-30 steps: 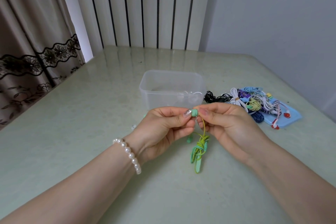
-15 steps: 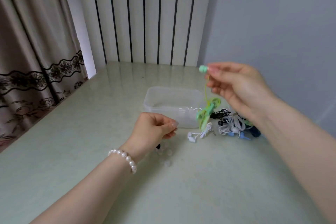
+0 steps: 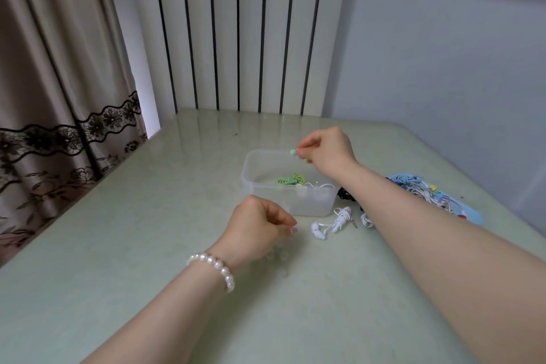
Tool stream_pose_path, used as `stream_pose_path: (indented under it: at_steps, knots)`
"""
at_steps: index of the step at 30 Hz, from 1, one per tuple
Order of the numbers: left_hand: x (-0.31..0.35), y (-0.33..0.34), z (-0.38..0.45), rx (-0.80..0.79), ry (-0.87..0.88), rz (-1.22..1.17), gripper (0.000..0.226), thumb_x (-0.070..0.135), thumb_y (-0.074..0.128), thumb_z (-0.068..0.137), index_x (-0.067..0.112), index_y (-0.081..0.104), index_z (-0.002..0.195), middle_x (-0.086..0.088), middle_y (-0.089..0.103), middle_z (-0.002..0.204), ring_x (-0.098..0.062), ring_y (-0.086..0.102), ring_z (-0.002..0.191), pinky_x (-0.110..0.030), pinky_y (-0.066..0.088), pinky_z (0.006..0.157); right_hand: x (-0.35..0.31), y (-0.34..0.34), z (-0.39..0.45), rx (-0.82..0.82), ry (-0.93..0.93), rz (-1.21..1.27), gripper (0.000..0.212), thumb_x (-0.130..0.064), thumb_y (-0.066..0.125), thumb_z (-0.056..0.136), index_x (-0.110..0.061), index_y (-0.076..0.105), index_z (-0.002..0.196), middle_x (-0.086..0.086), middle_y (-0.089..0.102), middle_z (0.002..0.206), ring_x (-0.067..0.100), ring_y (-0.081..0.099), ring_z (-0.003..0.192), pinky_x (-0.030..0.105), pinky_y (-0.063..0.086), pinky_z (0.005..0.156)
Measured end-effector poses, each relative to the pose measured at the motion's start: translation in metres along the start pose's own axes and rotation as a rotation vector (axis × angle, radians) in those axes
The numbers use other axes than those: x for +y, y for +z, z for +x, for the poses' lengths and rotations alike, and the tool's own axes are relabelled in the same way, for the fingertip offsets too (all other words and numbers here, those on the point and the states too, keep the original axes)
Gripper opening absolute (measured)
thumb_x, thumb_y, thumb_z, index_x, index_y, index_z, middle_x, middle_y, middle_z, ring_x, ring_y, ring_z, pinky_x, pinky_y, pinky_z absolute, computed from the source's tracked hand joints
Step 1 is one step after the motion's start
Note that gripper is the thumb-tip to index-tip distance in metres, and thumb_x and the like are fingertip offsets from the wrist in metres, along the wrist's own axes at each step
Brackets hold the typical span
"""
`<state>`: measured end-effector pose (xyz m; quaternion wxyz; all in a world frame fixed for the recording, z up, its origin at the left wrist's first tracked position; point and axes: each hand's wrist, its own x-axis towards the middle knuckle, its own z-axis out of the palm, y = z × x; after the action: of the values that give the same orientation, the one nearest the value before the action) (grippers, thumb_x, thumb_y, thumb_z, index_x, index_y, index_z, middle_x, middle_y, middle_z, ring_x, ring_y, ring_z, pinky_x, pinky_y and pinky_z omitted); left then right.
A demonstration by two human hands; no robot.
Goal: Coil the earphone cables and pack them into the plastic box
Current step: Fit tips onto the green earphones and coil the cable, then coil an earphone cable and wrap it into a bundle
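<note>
Over the far rim of the clear plastic box [image 3: 291,201], the right hand [image 3: 328,152] pinches a small green earbud [image 3: 293,152] between thumb and fingertips, while the coiled green earphone cable [image 3: 289,180] belonging to it lies on the box floor beside a white cable [image 3: 320,185] already inside; the thin lead joining bud to coil is too fine to make out. The left hand [image 3: 258,226] is loosely curled near the box's front wall, fingers drawn together; whether it holds anything cannot be told. A coiled white earphone set [image 3: 339,220] lies on the table [image 3: 118,245] just in front of the box, with a black cable [image 3: 344,193] beside the box's right corner and a mixed heap of unsorted earphones [image 3: 422,189] further right, partly hidden by the forearm. Assessment: these cables are very light, limp and springy, so a coil is likely to loosen if lifted by one strand. The wrapped middle of the bundle appears the soundest place to grip; the buds and plug are hard but small and smooth, fit only for a fingertip pinch. The box is light and may slide if knocked.
</note>
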<state>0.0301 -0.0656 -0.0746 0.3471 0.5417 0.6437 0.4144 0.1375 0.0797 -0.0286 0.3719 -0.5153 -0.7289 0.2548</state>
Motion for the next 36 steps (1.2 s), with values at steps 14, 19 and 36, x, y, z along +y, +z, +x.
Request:
stream_pose_path:
  at_steps: [14, 19, 36]
  knots:
    - [-0.006, -0.012, 0.006, -0.006, -0.055, 0.102, 0.016, -0.001, 0.069, 0.075, 0.014, 0.071, 0.069, 0.015, 0.057, 0.042, 0.004, 0.049, 0.034, -0.008, 0.035, 0.037, 0.027, -0.033, -0.082, -0.331, -0.433, -0.586, 0.012, -0.021, 0.062, 0.084, -0.017, 0.073, 0.089, 0.002, 0.068, 0.091, 0.019, 0.049, 0.095, 0.033, 0.041, 0.085]
    - [-0.005, -0.016, 0.007, 0.031, -0.056, 0.112, 0.011, 0.006, 0.070, 0.077, 0.017, 0.071, 0.075, 0.009, 0.062, 0.056, -0.001, 0.043, 0.031, -0.010, 0.028, 0.031, 0.041, -0.029, -0.106, -0.269, -0.464, -0.659, 0.024, -0.038, 0.061, 0.083, -0.020, 0.072, 0.095, 0.000, 0.063, 0.094, 0.018, 0.044, 0.098, 0.028, 0.031, 0.085]
    - [0.002, -0.016, -0.001, -0.191, 0.136, 0.334, 0.010, 0.011, 0.076, 0.073, 0.020, 0.075, 0.072, 0.000, 0.062, 0.067, -0.017, 0.056, 0.058, -0.025, 0.047, 0.047, 0.060, -0.029, -0.120, -0.238, -0.233, 0.007, 0.004, -0.011, 0.068, 0.080, -0.009, 0.070, 0.082, -0.001, 0.061, 0.069, -0.004, 0.049, 0.058, 0.007, 0.034, 0.057]
